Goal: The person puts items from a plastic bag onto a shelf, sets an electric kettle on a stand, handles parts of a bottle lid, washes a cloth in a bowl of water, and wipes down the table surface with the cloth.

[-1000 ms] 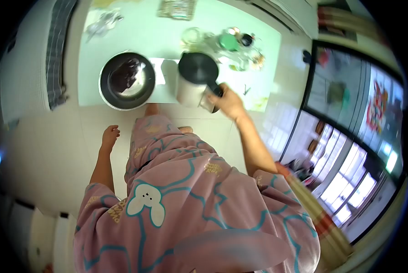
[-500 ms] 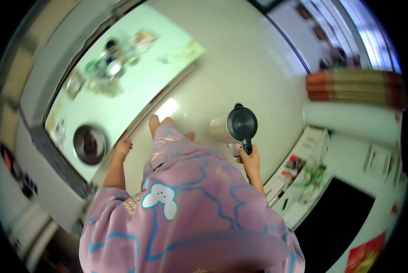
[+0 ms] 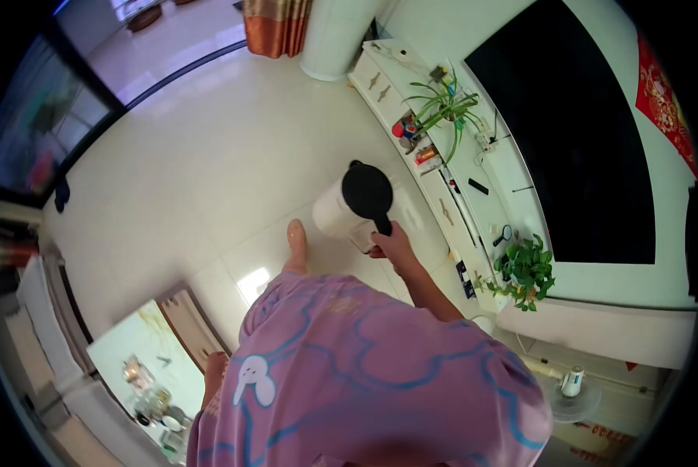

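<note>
White jug (image 3: 335, 208), its black lid (image 3: 367, 191) on and facing the camera, hangs above a pale tiled floor (image 3: 178, 179) in a bright room, carried at the handle by a person in a pink, blue-lined garment (image 3: 380, 350). The right hand (image 3: 393, 245) closes around the jug's handle, fingers curled beneath the black upper end. The left hand (image 3: 215, 364), below and to the left of the jug, is partly hidden by the garment; whether its fingers are spread or folded cannot be told, and it appears just beside a low table (image 3: 140, 335). That table, farther out to the lower left of the jug, bears a cluster of jars (image 3: 159, 403), too small to make out singly. Just left of and below the jug, one bare foot (image 3: 296, 237) shows on the tiles. To the right of the jug runs a long white cabinet (image 3: 466, 214), topped by a spidery green plant (image 3: 450, 105), a dark remote (image 3: 478, 187) and, lower down, a leafy plant (image 3: 528, 268). Beyond the cabinet, well to the right of the jug, a large black screen (image 3: 582, 140) spans the wall. Above and to the left of the jug, an orange curtain (image 3: 275, 27) hangs next to a white column (image 3: 333, 39).
</note>
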Available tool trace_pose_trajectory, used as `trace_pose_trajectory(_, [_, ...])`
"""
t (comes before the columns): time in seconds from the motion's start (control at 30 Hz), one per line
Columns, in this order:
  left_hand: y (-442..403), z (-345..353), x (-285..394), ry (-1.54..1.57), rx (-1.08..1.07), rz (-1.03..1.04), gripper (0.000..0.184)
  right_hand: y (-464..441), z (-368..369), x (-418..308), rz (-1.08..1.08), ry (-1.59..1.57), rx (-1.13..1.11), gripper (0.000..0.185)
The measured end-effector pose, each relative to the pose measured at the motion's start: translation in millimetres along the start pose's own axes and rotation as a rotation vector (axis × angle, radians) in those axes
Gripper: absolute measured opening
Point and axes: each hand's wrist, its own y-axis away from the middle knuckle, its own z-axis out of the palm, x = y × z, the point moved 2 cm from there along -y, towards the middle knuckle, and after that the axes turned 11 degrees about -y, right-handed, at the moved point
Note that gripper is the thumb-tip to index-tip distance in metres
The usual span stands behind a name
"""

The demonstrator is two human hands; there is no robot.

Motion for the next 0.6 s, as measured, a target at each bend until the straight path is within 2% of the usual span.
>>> trace_pose_trajectory(0.03, [-30.6, -26.0, 15.1, -0.007, -0.096, -0.140, 0.024, -9.8, -8.8, -13.6, 0.008, -0.013, 0.017, 0.030])
trace_pose_trajectory(0.07, [-60.4, -44.1, 35.0, 0.026, -0.268, -0.421, 0.015, -11.8, -13.7, -29.4, 0.014, -0.023, 0.092, 0.030])
trace_pose_trajectory(0.1, [-84.9, -66.2, 74.7, 0.151, -0.123, -0.120, 0.009, -21.7, -27.4, -45.0, 0.027, -0.035, 0.163, 0.030])
trace_pose_trajectory(0.13, [-122.6, -88.1, 117.9, -0.158, -0.058, 0.204, 0.009, -34.7, -40.0, -54.9, 0.025, -0.062, 0.201, 0.030])
trace_pose_trajectory(0.17, [-153.5, -113.8, 170.5, -0.661, 0.184, 0.522, 0.011, -45.9, -53.4, -61.3, 0.026, -0.085, 0.235, 0.030])
trace_pose_trajectory(0.2, [-179.1, -142.5, 229.3, -1.003, 0.520, 0.725, 0.015, -58.7, -65.3, -63.3, -0.012, -0.126, 0.258, 0.030])
trace_pose_trajectory(0.23, [-190.8, -165.7, 295.0, -0.733, 0.510, 0.578, 0.022, -68.1, -72.9, -71.2, -0.016, -0.196, 0.284, 0.030])
trace_pose_trajectory(0.27, [-154.2, -187.7, 391.0, 0.108, 0.286, 0.301, 0.030, -75.7, -74.2, -84.7, -0.019, -0.214, 0.319, 0.029])
trace_pose_trajectory(0.3, [-128.6, -205.4, 462.5, 0.227, 0.225, 0.347, 0.034, -86.5, -73.6, -99.1, -0.037, -0.231, 0.352, 0.029])
trace_pose_trajectory(0.37, [-106.7, -220.3, 563.6, 0.309, 0.157, 0.523, 0.036, -122.8, -81.1, -121.6, -0.048, -0.256, 0.411, 0.028])
trace_pose_trajectory(0.4, [-106.5, -222.5, 595.8, 0.304, 0.156, 0.516, 0.036, -146.4, -85.1, -131.9, -0.068, -0.286, 0.418, 0.027])
trace_pose_trajectory(0.47, [-110.3, -219.5, 646.3, 0.165, 0.058, 0.687, 0.035, -194.6, -92.0, -152.3, -0.107, -0.324, 0.415, 0.026])
trace_pose_trajectory(0.5, [-115.5, -219.1, 665.0, 0.165, 0.058, 0.682, 0.035, -222.4, -94.1, -165.8, -0.145, -0.350, 0.405, 0.026])
trace_pose_trajectory(0.57, [-118.7, -212.2, 686.4, -0.398, 0.158, 0.661, 0.034, -270.5, -98.2, -190.1, -0.169, -0.339, 0.413, 0.027])
trace_pose_trajectory(0.6, [-138.3, -205.3, 688.8, -0.473, 0.162, 0.629, 0.033, -301.4, -102.6, -202.7, -0.162, -0.337, 0.412, 0.027])
